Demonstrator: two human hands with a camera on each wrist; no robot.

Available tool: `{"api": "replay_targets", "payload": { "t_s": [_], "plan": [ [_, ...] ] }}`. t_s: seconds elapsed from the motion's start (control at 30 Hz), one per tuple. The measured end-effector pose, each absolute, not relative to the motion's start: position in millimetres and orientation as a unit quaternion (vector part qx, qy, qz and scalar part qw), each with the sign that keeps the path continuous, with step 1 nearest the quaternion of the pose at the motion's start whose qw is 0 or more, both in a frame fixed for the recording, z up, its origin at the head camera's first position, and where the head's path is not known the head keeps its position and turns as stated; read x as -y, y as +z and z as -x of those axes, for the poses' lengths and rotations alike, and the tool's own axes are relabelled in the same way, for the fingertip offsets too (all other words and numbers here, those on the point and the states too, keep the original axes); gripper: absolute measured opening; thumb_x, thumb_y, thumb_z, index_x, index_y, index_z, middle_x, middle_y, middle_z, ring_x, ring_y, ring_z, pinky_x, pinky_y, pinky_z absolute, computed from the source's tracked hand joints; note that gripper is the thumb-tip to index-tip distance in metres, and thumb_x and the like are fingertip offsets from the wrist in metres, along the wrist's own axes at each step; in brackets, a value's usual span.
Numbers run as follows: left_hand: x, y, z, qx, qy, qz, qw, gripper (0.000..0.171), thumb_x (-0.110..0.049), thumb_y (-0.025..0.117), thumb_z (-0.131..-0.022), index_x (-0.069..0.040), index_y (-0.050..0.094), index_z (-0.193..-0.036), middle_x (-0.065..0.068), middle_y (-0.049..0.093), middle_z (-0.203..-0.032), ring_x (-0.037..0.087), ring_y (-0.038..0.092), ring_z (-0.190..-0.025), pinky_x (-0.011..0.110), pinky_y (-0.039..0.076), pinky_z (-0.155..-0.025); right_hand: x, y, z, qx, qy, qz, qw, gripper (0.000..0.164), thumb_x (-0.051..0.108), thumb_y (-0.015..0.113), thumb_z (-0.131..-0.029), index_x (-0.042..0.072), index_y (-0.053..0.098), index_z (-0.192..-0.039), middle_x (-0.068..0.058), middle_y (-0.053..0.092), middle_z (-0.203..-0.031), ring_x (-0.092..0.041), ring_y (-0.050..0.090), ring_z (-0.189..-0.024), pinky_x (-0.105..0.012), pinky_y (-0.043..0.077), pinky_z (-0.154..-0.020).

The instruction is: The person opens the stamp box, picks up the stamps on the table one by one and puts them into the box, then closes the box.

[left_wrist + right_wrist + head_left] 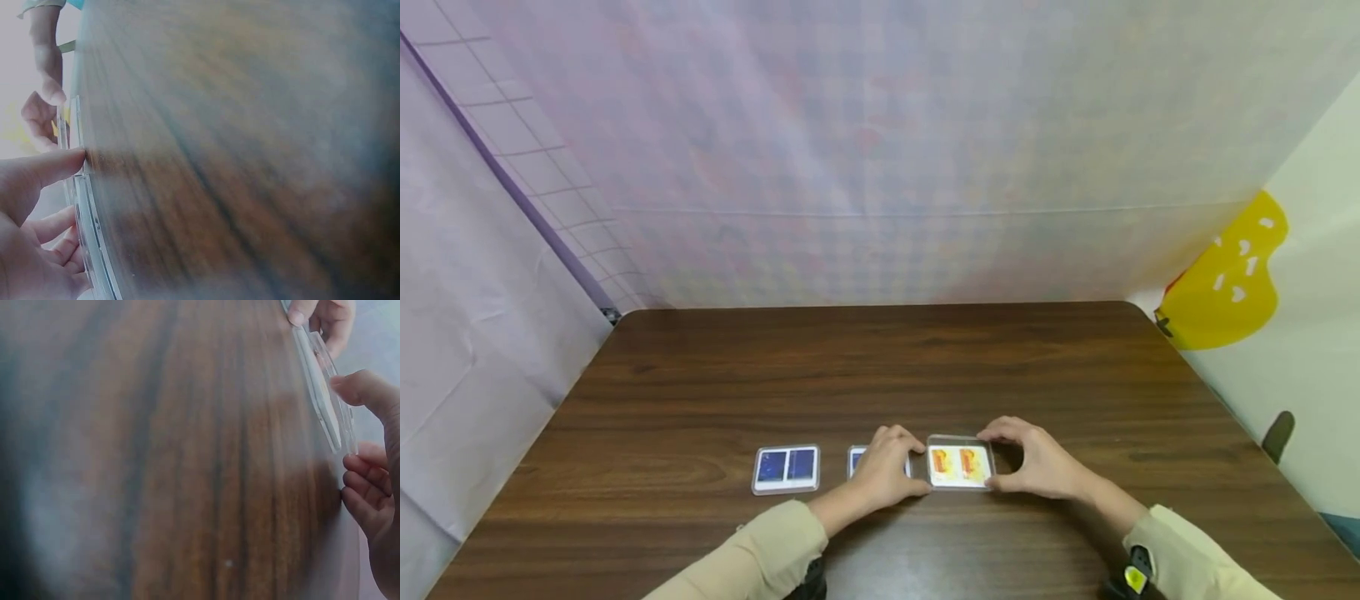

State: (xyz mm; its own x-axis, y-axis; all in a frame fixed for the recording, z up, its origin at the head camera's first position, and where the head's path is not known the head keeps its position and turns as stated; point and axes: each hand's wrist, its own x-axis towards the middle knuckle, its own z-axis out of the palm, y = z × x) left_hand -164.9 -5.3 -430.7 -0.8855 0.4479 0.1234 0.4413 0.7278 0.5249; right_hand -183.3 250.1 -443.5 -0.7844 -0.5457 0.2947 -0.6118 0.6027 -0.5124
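A clear plastic case (pixel 955 478) with two orange-and-yellow cards on white lies on the table between the hands. My right hand (pixel 1037 460) grips its clear lid (pixel 347 419) by the right end, thumb on the near side and fingers on the far side. In the right wrist view, the lid stands slightly apart from the white-filled base (pixel 317 387). The left hand (pixel 887 468) holds the left end at its near and far corners. Beneath that hand, a second case (pixel 854 460) with blue showing is mostly hidden.
A third clear case (pixel 787 470) with two dark-blue cards lies to the left on the brown wooden table (pixel 880 367). Hanging cloth (pixel 865 150) closes off the back and left. A yellow printed shape (pixel 1232 275) marks the right-hand cloth.
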Motion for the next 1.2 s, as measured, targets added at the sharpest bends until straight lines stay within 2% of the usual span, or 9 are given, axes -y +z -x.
{"api": "replay_targets", "payload": {
  "t_s": [0.33, 0.77, 1.2],
  "plan": [
    [6.6, -429.9, 164.9, -0.931, 0.28, -0.235, 0.012, 0.05, -0.03, 0.08, -0.063, -0.006, 0.065, -0.104, 0.004, 0.058, -0.104, 0.018, 0.048, -0.096, 0.025, 0.044, -0.078, -246.8, -443.4, 177.6, 0.906, 0.268, -0.326, 0.041, 0.052, 0.03, 0.081, -0.06, 0.014, 0.062, -0.106, 0.009, 0.056, -0.107, -0.012, 0.051, -0.101, -0.039, 0.046, -0.084],
    [7.5, -431.4, 165.6, -0.93, 0.281, -0.237, 0.015, 0.051, -0.033, 0.08, -0.063, -0.006, 0.066, -0.103, 0.003, 0.057, -0.102, 0.016, 0.048, -0.095, 0.023, 0.044, -0.076, -245.8, -441.8, 177.9, 0.91, 0.253, -0.328, 0.035, 0.052, 0.03, 0.08, -0.06, 0.013, 0.062, -0.106, 0.008, 0.056, -0.107, -0.013, 0.051, -0.101, -0.04, 0.046, -0.084],
    [6.5, -432.3, 165.8, -0.931, 0.273, -0.24, 0.017, 0.052, -0.036, 0.079, -0.065, -0.006, 0.066, -0.105, 0.003, 0.057, -0.104, 0.016, 0.047, -0.096, 0.023, 0.043, -0.077, -247.2, -438.2, 177.8, 0.907, 0.269, -0.323, 0.006, 0.053, 0.03, 0.08, -0.064, 0.011, 0.061, -0.109, 0.005, 0.057, -0.11, -0.017, 0.052, -0.104, -0.043, 0.045, -0.085]
  ]
}}
